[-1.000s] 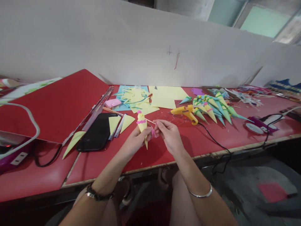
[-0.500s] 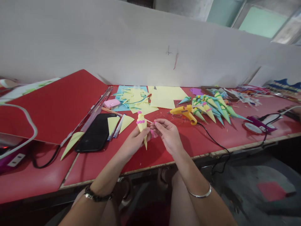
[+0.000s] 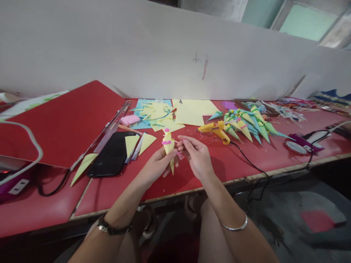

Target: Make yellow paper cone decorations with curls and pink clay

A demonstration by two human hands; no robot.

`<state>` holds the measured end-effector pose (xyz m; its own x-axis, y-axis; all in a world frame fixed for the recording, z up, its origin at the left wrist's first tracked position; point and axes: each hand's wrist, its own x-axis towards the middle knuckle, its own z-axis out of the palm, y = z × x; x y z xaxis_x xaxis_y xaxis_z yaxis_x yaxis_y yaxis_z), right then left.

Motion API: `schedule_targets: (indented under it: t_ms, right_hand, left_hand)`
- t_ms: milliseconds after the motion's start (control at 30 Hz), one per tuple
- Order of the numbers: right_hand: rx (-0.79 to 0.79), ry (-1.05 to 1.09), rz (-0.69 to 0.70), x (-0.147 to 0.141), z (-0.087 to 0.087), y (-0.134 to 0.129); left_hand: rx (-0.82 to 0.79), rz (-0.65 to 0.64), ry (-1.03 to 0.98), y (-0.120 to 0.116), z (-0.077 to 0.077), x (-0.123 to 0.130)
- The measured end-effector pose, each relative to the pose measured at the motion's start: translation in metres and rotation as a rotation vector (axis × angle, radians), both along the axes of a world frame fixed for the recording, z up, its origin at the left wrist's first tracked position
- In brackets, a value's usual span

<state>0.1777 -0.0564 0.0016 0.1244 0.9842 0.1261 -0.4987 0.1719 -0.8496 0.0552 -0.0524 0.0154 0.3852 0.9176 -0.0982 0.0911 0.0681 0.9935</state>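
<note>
My left hand (image 3: 159, 160) is closed round a yellow paper cone (image 3: 170, 155), tip down. A ring of pink bits circles the cone's upper part, below a pale yellow top with a pink ball. Close to its right, my right hand (image 3: 196, 151) has thumb and forefinger pinched on a tiny pink piece (image 3: 184, 140), apart from the cone. A thin pale stick (image 3: 176, 141) shows between the cone and the right fingers; which hand holds it I cannot tell. Some pink wrapping (image 3: 180, 155) pokes out beneath the right fingers.
A yellow glue gun (image 3: 215, 130) lies to the right, its black cord running over the table edge. Beyond it are piled several finished cones (image 3: 246, 122). On the left lie a black phone (image 3: 111, 155), cut paper pieces (image 3: 148, 142) and a large red board (image 3: 68, 124).
My left hand has turned the cone slightly and shifted it a little to the right. My right hand stays close by, with the pink piece still in its pinch.
</note>
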Motion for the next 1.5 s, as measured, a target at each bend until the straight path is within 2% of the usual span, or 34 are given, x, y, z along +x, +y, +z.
schedule_targets:
  t_ms: [133,433,733,900,1167,1400,1500]
  right_hand:
    - [0.046,-0.027,-0.042,0.0005,-0.0010,-0.0010]
    - [0.007,0.017,-0.109,0.0005,-0.0013,0.0019]
    - [0.033,-0.141,-0.194,-0.0002,-0.0003,-0.0015]
    - [0.016,-0.127,-0.174,-0.0003,-0.0009,-0.0007]
    - [0.058,-0.168,-0.264,-0.0004,0.0007,-0.0021]
    - [0.025,-0.043,-0.174,-0.0007,0.0013,-0.0017]
    - [0.016,-0.010,-0.191,0.0001,0.0011,-0.0019]
  left_hand:
    - [0.010,-0.018,-0.022,0.0000,-0.0007,0.0004]
    - [0.020,-0.046,-0.049,-0.0010,0.0008,0.0007]
    - [-0.002,-0.052,-0.034,-0.0018,0.0018,0.0014]
    - [-0.012,-0.067,-0.021,-0.0026,0.0020,0.0015]
    - [-0.020,-0.072,-0.046,-0.0051,0.0018,0.0029]
    - [-0.024,-0.072,-0.036,-0.0041,0.0012,0.0029]
    - [-0.021,-0.076,-0.041,-0.0041,0.0013,0.0027]
